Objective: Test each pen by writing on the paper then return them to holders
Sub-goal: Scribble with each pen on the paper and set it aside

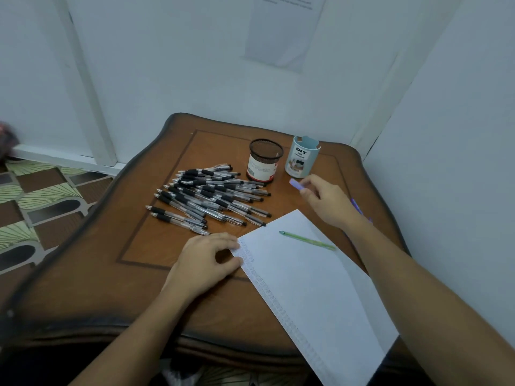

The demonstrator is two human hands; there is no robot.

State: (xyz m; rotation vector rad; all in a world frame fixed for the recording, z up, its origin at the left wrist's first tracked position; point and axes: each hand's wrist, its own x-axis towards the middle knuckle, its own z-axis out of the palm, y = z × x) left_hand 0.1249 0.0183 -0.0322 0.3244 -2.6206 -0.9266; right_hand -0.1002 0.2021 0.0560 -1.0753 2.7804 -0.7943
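The paper [306, 288] lies at lower centre of the bench [139, 274], the left hand [203, 263] with its grip released and fingertips on the paper's edge, a green pen [306, 240] on the sheet, the right hand [328, 201] with its grip closed round a purple pen [295, 183], and beyond them the black pens [209, 196] heaped beside the mesh holder [263, 160] and the blue holder [302, 157].

– Dim, isn't it? A cool blue-grey cast lies on everything, the walls [167, 65] most of all.

– Yes. The light is soft and even, and I can't tell its source. Only faint shadows sit under the left hand [200, 263] and along the paper [320, 288].

– And the table [156, 246]?

– Warm brown in the middle, sinking to near black at its near left rim.

– Sharpness?

– Soft all over. The right hand [327, 201] and its purple pen [294, 183] smear with motion blur. Print on the wall sheet [281, 32] is unreadable.

– The edges?

– Wide-angle bending: the table rim bows and the wall lines lean outward. The corners blur most.
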